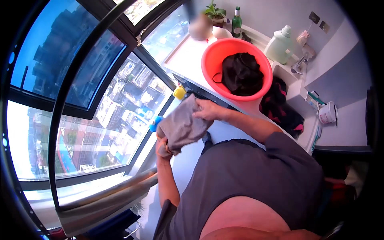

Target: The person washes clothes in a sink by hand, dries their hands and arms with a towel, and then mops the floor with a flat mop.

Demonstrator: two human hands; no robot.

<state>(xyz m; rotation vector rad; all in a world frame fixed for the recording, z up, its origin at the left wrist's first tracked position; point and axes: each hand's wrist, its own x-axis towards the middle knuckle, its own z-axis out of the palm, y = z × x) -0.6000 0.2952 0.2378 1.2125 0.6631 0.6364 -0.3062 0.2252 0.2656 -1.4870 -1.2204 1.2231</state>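
"What have you got in your hands?"

"A grey cloth [184, 122], in front of me, between the window [116, 96] and the counter [180, 60]. In the head view it hangs stretched between both hands, its surface creased."

"How are you gripping it?"

"My left hand [163, 148] is closed round the bunched lower corner. My right hand [207, 110] pinches the upper edge on the other side, thumb against the fabric. Both are gripping, neither is open."

"And what's around you?"

"Just beyond my right hand, a red basin [207, 64] sits on the counter with a black garment [242, 74] heaped inside. Behind it stand a green bottle [236, 25] and a potted plant [216, 13]. A pale jug [279, 47] is beside the basin, near the tap [298, 67]. Dark and pink fabric [282, 108] lies in the sink [294, 94]."

"Anything near the cloth?"

"A yellow item [179, 92] by its top and a blue one [154, 123] beside its left edge. I can't tell what either is."
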